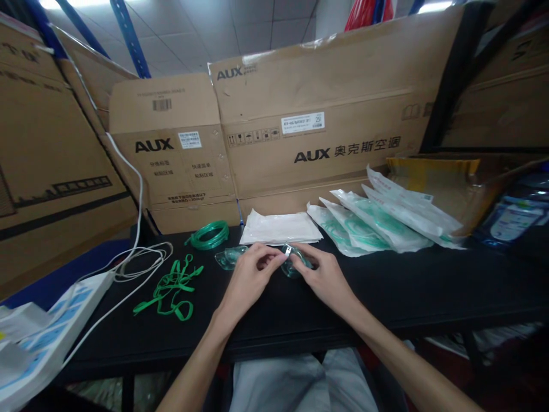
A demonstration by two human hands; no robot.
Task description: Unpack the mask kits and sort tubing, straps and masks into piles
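Note:
A clear green plastic face mask (292, 270) is held just above the black table, in front of me. My right hand (323, 277) grips it from the right side, fingers curled round its edge. A small shiny metal nose strip (287, 250) shows on the mask's upper part. My left hand (257, 269) pinches at this strip with thumb and forefinger; the exact contact is partly hidden by the fingertips. Just left of that hand lies a second clear mask (229, 257), partly covered by it.
Green elastic straps (171, 289) lie tangled at the left, below a coil of green tubing (209, 235). White sheets or pouches (278, 228) lie behind my hands. Several packaged masks (364, 223) fan out rightward. A power strip (51, 337), a blue bottle (514, 212) and cardboard walls (338, 131) surround the table.

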